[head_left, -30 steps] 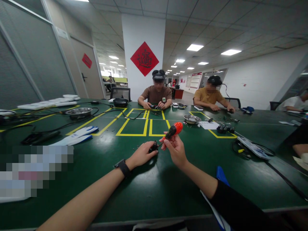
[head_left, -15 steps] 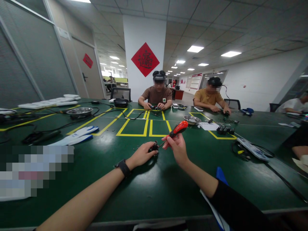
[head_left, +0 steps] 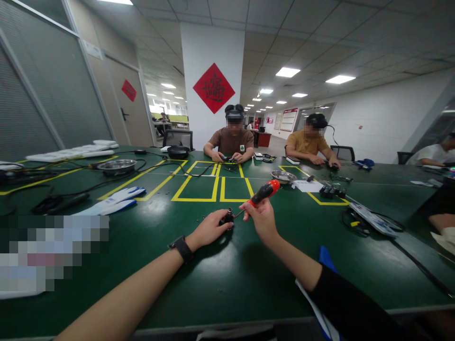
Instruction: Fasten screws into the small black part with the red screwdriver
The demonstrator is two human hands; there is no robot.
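Near the middle of the green table (head_left: 199, 303), my left hand (head_left: 212, 228) grips a small black cylindrical part (head_left: 229, 217) between thumb and fingers. The part stands upright with a metallic top. To its right, my right hand (head_left: 262, 219) is closed on a red and black screwdriver (head_left: 265, 192), held at a slant with the handle up and to the right. Its thin shaft points down-left at the side of the black part. Whether the tip touches the part is too small to tell. A few tiny dark pieces (head_left: 203, 218) lie left of the part.
White-blue gloves (head_left: 115, 201) and a metal bowl (head_left: 117, 166) lie left. Another bowl (head_left: 283, 177), several black parts (head_left: 332, 191) and a cable-wrapped package (head_left: 373, 219) are right. Two people (head_left: 232, 142) (head_left: 308, 144) sit opposite. A blue-white item (head_left: 327, 260) lies by my right forearm.
The screwdriver handle has turned about its axis, showing more black than red. My right fingers have shifted slightly on it. My left hand and the black part look unchanged.
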